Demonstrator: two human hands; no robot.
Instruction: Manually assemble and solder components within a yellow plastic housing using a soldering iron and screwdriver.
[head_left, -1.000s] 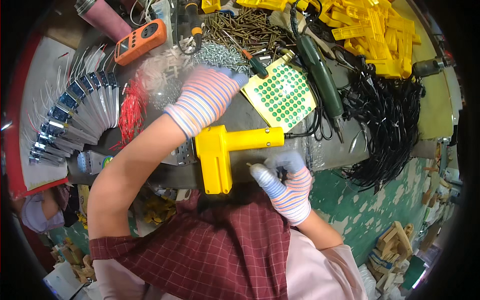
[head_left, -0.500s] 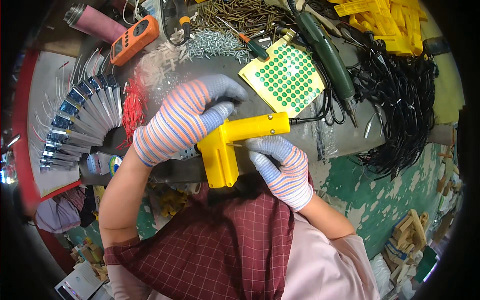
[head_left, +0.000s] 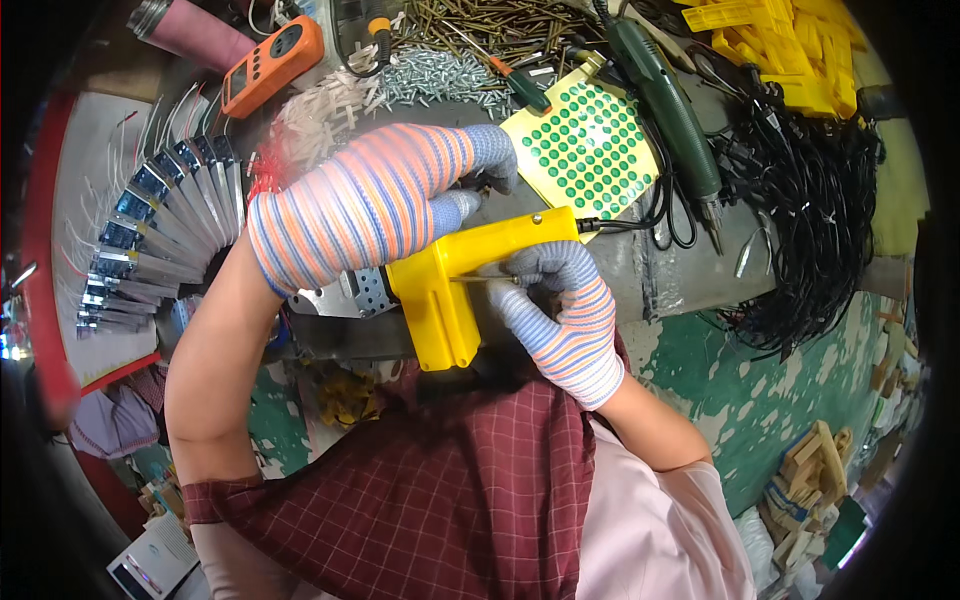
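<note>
A yellow plastic gun-shaped housing (head_left: 455, 285) is held close in front of me, its handle pointing down. My left hand (head_left: 375, 200), in a striped knit glove, wraps over the housing's top and back end. My right hand (head_left: 555, 305), in the same kind of glove, holds a thin metal tool against the housing's side, near the middle. A black cable runs from the housing's front tip toward the bench. A perforated metal bracket (head_left: 350, 295) shows just under my left hand.
On the bench behind lie a yellow sheet of green round stickers (head_left: 590, 145), a green power screwdriver (head_left: 665, 105), heaps of screws (head_left: 440, 70), an orange meter (head_left: 270, 65), a fan of metal parts (head_left: 140, 235), black cables (head_left: 815, 200) and yellow plastic housings (head_left: 790, 50).
The housing and both hands have come up closer to the camera. My left hand has shifted from reaching toward the bench to lying over the housing's top; my right hand has moved to its side.
</note>
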